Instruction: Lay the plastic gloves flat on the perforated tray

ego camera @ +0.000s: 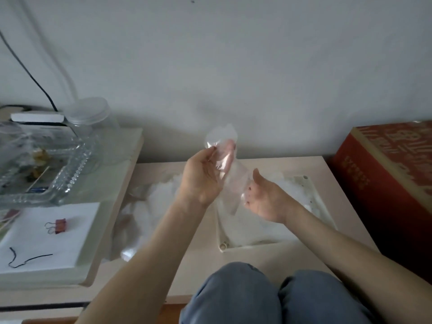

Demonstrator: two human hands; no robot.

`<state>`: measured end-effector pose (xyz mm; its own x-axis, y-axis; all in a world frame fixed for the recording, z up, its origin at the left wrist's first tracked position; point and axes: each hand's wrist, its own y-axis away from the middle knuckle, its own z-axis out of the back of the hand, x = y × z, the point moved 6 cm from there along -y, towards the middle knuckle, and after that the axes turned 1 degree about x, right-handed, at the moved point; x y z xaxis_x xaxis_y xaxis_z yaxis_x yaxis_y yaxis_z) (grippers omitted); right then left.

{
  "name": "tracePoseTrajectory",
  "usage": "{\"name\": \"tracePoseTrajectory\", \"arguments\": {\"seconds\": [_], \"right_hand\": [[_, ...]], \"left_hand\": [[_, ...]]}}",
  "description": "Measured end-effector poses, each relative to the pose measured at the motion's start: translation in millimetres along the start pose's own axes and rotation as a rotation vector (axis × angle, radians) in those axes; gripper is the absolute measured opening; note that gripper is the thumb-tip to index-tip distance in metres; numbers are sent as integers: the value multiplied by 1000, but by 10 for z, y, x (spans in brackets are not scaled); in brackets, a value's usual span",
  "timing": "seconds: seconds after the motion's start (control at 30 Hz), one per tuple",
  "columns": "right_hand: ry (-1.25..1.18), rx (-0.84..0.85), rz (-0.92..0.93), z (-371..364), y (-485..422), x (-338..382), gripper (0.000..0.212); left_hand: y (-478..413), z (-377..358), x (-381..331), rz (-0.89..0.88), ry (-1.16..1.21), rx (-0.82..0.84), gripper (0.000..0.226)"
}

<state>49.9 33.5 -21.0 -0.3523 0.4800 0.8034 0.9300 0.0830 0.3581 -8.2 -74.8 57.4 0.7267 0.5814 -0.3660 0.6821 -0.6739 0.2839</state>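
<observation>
**Item: clear plastic glove [223, 139], in handling.** It is held in the air above the low table [280, 163], between the two hands and over the near-left part of the perforated tray [254, 244]. It is not yet laid down. The film hangs crumpled, its upper end puffed open.

**Left hand [201, 176].** It is raised with the palm turned inward. The fingers are curled and the glove's upper part is pinched between thumb and fingertips. The glove is probably lifted this high so that it drops to full length and the creases can be found.

**Right hand [266, 199].** It is held lower, palm up, with the thumb raised and the fingers extended beneath the hanging film. Nothing is gripped. The fingertips are veiled by the plastic, so contact with the film cannot be confirmed. The hand seems placed to catch and spread the lower edge.

**Tray.** It is cream, with holes along its rim, and is set on the table directly ahead of the knees so that both hands reach it. White film [282, 181], apparently other gloves, already lies on its far part.

**Stock.** A loose heap of gloves [149, 206] is kept just left of the tray, on the left hand's side.

**Adjacent.** A red box [385, 178] stands to the right. A glass dish [74, 169] and a binder clip [58, 226] lie on the left surface.
</observation>
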Motion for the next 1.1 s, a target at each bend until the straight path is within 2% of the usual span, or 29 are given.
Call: {"name": "tracePoseTrajectory", "arguments": {"seconds": [0.07, 0.13, 0.17, 0.33, 0.43, 0.5, 0.57, 0.67, 0.8, 0.87, 0.9, 0.97, 1.0, 1.03, 1.1], "right_hand": [[-147, 22, 38, 53, 60, 83, 60], [-218, 88, 87, 96, 100, 152, 83], [-238, 118, 90, 109, 121, 163, 86], [-267, 113, 65, 338, 207, 141, 75], [-78, 38, 61, 434, 251, 186, 67], [31, 1, 37, 516, 292, 223, 50], [97, -16, -1, 537, 307, 254, 35], [167, -4, -4, 577, 337, 299, 31], [173, 63, -4, 563, 392, 340, 19], [223, 84, -37, 572, 381, 327, 16], [263, 89, -51, 584, 359, 327, 27], [314, 84, -94, 639, 340, 308, 68], [309, 79, -109, 660, 348, 309, 77], [290, 81, -103, 687, 353, 311, 76], [237, 94, -74, 703, 392, 336, 56]], "left_hand": [[-105, 11, 106, 13, 36, -6, 31], [-219, 99, 214, 17, 13, -42, 31], [-261, 153, 260, 15, -18, -59, 31], [-346, 378, 442, -4, -80, -91, 30], [-309, 447, 463, 71, -113, -61, 33], [-289, 471, 434, 145, -211, -60, 32], [-274, 491, 364, 216, -320, -41, 46], [-293, 482, 319, 307, -472, -13, 66], [-286, 365, 329, 383, -667, 38, 60], [-287, 316, 357, 442, -791, 83, 73], [-287, 296, 370, 480, -854, 119, 85], [-286, 282, 406, 552, -929, 181, 98], [-286, 263, 413, 555, -948, 197, 92], [-290, 248, 423, 537, -964, 217, 77], [-314, 224, 456, 473, -1008, 268, 43]]}}
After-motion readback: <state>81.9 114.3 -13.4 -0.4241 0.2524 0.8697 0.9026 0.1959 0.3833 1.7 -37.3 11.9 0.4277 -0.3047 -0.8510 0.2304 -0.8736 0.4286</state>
